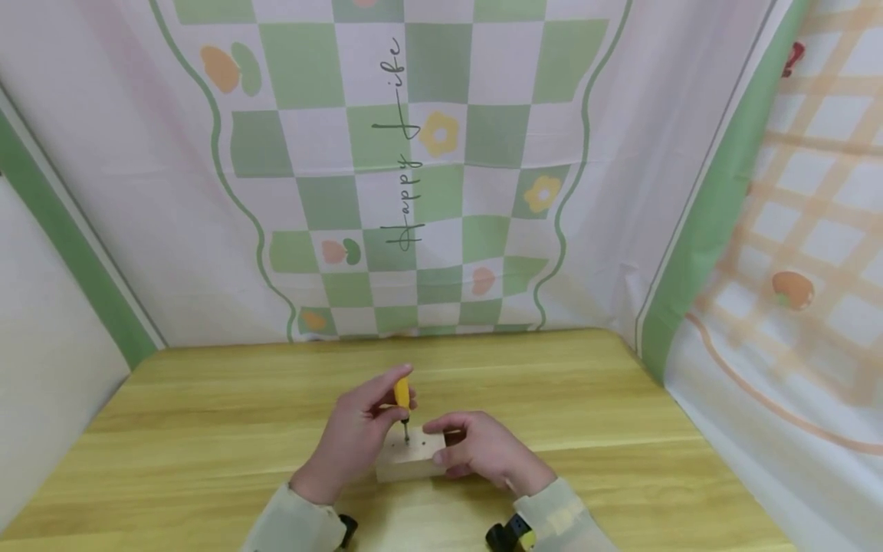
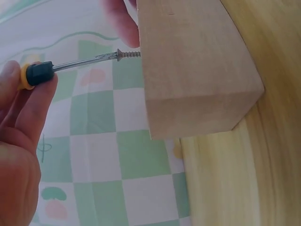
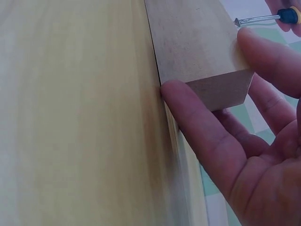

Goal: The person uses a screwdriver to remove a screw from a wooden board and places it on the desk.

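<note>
A pale wooden block point(image 1: 411, 469) lies on the table, with several small dark spots on its upper face. Between thumb and fingers, my left hand point(image 1: 355, 433) pinches a screwdriver point(image 1: 402, 392) with a yellow handle and black collar. Its metal shaft stands nearly upright over the block. In the left wrist view the tip meets the head of a screw point(image 2: 129, 54), whose threaded shank is still partly exposed above the wood. My right hand point(image 1: 486, 448) grips the block's right end, fingers and thumb spread around its edges in the right wrist view.
The wood-grain table point(image 1: 207, 437) extends around both hands. Behind it hangs a green-and-white checked cloth point(image 1: 441, 192), with another orange-checked cloth point(image 1: 793, 230) at the right. Dark wrist cameras point(image 1: 509, 534) sit beside the sleeves.
</note>
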`<state>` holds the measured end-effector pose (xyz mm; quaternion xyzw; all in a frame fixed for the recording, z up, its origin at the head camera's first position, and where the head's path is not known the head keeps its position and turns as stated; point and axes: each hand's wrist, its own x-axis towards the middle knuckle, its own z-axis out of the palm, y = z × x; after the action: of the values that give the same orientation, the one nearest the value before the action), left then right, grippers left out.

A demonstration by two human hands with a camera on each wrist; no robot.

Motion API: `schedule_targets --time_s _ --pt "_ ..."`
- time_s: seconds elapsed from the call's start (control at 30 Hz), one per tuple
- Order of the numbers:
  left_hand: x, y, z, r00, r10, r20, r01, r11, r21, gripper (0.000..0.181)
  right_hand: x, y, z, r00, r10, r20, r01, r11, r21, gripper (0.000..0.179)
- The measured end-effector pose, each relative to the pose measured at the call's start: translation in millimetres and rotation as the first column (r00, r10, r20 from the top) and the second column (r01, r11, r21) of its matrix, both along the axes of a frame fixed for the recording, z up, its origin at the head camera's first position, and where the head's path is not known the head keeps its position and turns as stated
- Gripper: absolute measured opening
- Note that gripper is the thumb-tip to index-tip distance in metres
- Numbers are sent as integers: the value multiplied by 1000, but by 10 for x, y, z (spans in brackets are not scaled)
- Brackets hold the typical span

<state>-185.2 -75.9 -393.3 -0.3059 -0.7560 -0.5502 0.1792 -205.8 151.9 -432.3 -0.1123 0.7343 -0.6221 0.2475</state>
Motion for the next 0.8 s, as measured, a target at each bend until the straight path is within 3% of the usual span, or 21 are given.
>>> schedule_targets --time_s 0.3,0.37,0.43,0.57,0.67,0.8 --pt "35 94 34 993 62 -103 -64 998 -21 60 5 15 2 1000 6 -5 -6 1000 -4 43" --pt "55 110 45 991 87 -100 -90 996 -23 60 5 12 7 1000 8 -3 -8 1000 -2 43" --pt "71 111 64 994 92 -57 -94 995 -31 61 2 10 9 1000 8 0 -8 1000 -2 43" --pt "67 38 119 995 5 101 -1 999 -38 56 -7 5 8 1000 6 1 -6 1000 6 42" --pt "33 -53 176 974 -109 200 114 993 -14 47 -9 0 4 1000 8 1 -8 1000 7 42" --pt "-28 -128 225 962 -165 219 171 985 -9 40 -6 1 3 1000 11 0 -11 1000 1 42"
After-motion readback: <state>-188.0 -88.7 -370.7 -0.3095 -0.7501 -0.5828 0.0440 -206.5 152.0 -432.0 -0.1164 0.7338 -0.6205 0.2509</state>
